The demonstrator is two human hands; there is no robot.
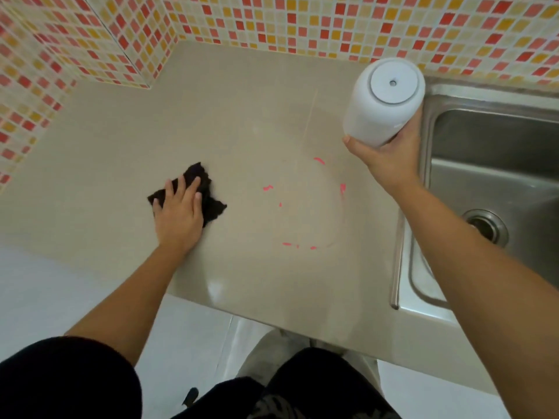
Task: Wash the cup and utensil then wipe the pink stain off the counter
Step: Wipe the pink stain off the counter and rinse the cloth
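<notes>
Pink stain marks (342,189) form a broken ring on the beige counter (242,116), with more smears at the ring's left and bottom. My left hand (178,216) presses flat on a crumpled black cloth (211,204) to the left of the ring. My right hand (393,158) holds a white cylindrical bottle (381,107) by its lower body, above the counter's right edge beside the sink. The bottle's flat top with a small hole faces the camera. No cup or utensil is in view.
A steel sink (496,182) with a round drain (484,226) lies at the right. Mosaic tile walls (302,19) in red, orange and cream close the back and left. The counter's front edge runs diagonally above a white floor (45,291).
</notes>
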